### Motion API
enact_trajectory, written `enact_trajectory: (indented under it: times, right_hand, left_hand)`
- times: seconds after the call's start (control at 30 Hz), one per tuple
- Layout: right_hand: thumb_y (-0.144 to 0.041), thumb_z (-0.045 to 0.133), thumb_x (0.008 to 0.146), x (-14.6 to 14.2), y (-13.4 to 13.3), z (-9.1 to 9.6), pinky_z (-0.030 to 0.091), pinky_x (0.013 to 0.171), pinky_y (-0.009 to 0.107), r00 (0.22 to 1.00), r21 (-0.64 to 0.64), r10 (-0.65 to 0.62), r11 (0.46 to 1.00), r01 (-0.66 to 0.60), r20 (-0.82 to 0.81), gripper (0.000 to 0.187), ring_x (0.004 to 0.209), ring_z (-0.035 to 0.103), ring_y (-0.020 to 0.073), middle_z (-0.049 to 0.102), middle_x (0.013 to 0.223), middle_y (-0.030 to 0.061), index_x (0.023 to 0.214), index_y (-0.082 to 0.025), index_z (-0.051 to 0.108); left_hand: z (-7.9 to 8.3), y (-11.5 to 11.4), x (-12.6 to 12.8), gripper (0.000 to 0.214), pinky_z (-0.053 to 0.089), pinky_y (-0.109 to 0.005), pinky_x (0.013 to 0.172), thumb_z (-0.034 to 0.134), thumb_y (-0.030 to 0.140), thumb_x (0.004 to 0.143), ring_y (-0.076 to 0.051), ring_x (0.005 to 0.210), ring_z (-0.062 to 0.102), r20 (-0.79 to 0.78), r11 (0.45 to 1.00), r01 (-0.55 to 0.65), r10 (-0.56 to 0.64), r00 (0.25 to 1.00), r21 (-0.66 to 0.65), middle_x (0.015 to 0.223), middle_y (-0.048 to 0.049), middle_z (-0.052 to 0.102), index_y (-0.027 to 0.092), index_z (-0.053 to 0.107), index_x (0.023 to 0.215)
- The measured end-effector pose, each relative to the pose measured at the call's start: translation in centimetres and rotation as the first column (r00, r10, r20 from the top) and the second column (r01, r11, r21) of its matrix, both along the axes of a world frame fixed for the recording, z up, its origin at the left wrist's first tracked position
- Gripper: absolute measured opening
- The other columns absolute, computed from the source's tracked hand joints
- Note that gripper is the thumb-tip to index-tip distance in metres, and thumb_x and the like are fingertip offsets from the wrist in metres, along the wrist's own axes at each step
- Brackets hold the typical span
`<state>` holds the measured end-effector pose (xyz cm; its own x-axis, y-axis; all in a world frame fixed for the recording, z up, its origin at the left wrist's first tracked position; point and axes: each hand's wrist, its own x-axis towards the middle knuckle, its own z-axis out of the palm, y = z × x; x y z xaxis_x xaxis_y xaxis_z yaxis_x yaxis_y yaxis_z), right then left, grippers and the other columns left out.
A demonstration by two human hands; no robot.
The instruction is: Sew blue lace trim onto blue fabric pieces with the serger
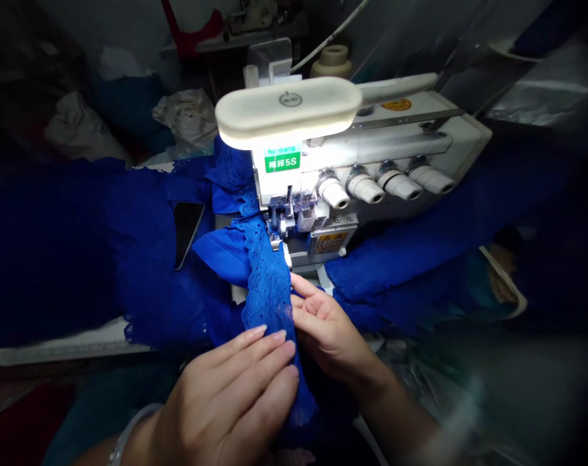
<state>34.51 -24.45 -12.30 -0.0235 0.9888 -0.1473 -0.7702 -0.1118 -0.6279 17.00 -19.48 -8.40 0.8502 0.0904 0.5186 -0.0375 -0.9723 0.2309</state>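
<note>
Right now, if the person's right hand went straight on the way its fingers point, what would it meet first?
The blue lace: the right hand already seems to touch that lace's edge, so it would press into the lace first, though depth is hard to judge from this view.

- The blue lace (269,304) is a long strip with small holes in a flower pattern.
- It lies almost flat, and its upper end reaches the presser foot (275,243).
- Its lower part goes between the left hand (226,401) and the right hand (327,330), and both touch it.
</note>
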Motion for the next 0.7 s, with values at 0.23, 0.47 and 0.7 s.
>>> enact_trajectory:
  times: [0.23,0.47,0.7]
  right_hand:
    - [-0.034,0.071,0.084,0.3,-0.4,-0.2,0.055,0.078,0.028,0.930,-0.007,-0.127,0.990,0.138,0.346,0.023,0.075,0.071,0.0149,0.077,0.085,0.0008,0.105,-0.024,0.073]
    - [-0.041,0.074,0.079,1.0,-0.6,-0.6,0.053,0.063,0.026,0.907,-0.132,-0.122,0.973,0.190,0.403,0.028,0.064,0.067,0.0148,0.075,0.074,0.0018,0.096,-0.019,0.075]
    - [-0.039,0.077,0.075,0.7,-0.6,-0.6,0.048,0.058,0.025,0.912,-0.103,-0.065,0.988,0.116,0.405,0.024,0.058,0.061,0.0126,0.072,0.068,-0.0006,0.089,-0.020,0.077]
  left_hand:
    - [-0.3,1.2,0.8,0.042,0.046,-0.042,0.110,0.024,0.012,0.100,-0.022,0.129,0.055,-0.019,1.000,0.013,-0.013,1.000,-0.001,0.119,-0.0155,0.070,0.005,0.061,0.116]
    - [-1.0,1.9,1.6,0.033,0.039,-0.038,0.116,0.033,0.010,0.099,-0.017,0.127,0.057,-0.041,0.999,-0.045,0.046,0.998,0.006,0.119,-0.0119,0.070,0.008,0.061,0.116]
    - [-0.5,2.1,1.6,0.031,0.038,-0.041,0.117,0.036,0.010,0.099,-0.019,0.128,0.056,-0.039,0.999,-0.035,0.036,0.999,0.019,0.115,-0.0125,0.072,0.007,0.062,0.115]
